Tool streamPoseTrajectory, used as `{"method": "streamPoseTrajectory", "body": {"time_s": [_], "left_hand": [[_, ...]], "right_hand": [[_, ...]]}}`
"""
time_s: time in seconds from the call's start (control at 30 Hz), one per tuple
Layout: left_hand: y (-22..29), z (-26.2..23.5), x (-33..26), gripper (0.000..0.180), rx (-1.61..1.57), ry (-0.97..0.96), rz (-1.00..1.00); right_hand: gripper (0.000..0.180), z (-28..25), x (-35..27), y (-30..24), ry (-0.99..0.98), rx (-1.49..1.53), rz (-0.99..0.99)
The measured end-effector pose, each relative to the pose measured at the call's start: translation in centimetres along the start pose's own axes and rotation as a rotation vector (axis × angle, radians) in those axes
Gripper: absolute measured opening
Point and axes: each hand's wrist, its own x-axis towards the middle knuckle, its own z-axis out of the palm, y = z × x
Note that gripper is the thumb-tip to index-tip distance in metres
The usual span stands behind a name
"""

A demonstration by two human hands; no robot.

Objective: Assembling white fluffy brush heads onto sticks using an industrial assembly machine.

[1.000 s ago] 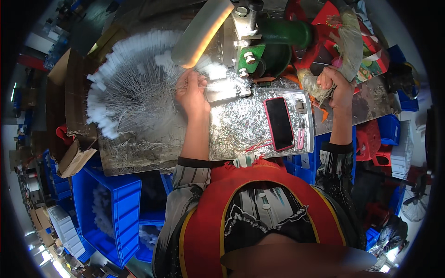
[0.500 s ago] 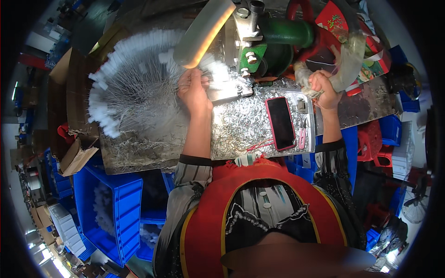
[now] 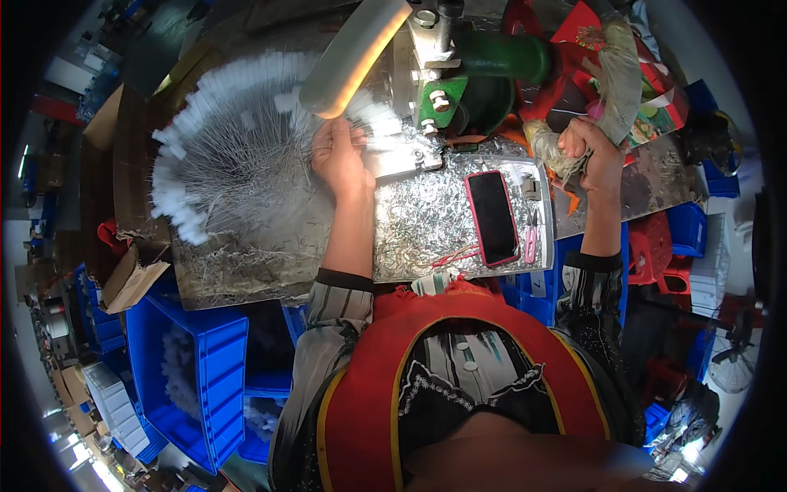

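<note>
One broad fan of white-tipped thin rods (image 3: 254, 152) takes up the most room, spread on the bench (image 3: 246, 275) at nine o'clock from the left hand (image 3: 339, 161). Each rod looks light and springy, likely to bend if squeezed mid-length, while the white tufts seem soft; the bare stem near its end would probably give the surest hold. Next in size, the green press (image 3: 508, 59) stands at two o'clock from the left hand and ten from the right hand (image 3: 596, 152); it looks heavy and rigid. A curved handle (image 3: 620, 82) in a pale, worn wrapping rises at the right hand's one o'clock, its lower end at nine. It is likely stiff under a softer, grippy cover, best taken low, where the right hand is clenched around it. Smaller still, the shiny metal block (image 3: 400, 161) sits at the left hand's three o'clock, just beside it; it seems hard, dense and perhaps slippery. The left hand's fingers are drawn together near that block, but whether they pinch a rod cannot be told.
</note>
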Motion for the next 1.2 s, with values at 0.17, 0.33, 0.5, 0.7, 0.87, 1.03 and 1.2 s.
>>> {"method": "streamPoseTrajectory", "body": {"time_s": [0.17,0.33,0.5,0.7,0.87,1.03,1.2], "left_hand": [[0.0,-0.1,0.0,0.014,0.035,0.012,-0.005],[-0.1,-0.2,0.2,0.014,0.048,-0.003,0.018],[0.0,0.0,0.1,0.015,0.054,0.005,0.003],[0.4,0.1,-0.1,0.014,-0.017,0.008,-0.051],[0.2,-0.6,0.6,0.012,-0.077,0.027,-0.034],[-0.1,0.2,0.5,0.012,-0.049,0.027,-0.048],[0.1,0.4,0.5,0.010,-0.030,0.021,-0.043]], "right_hand": [[0.020,0.3,0.1,-0.8,0.027,-0.003,0.064],[0.024,0.4,0.5,-1.8,-0.010,-0.046,0.112],[0.025,-0.2,0.0,1.6,-0.021,0.004,-0.025],[0.023,-0.8,-0.4,4.3,-0.070,0.023,-0.187],[0.020,0.2,0.0,0.4,-0.079,0.013,-0.045],[0.017,-0.3,-0.1,0.0,-0.039,0.008,-0.002],[0.019,0.4,0.0,-0.8,-0.005,0.004,0.059]]}}
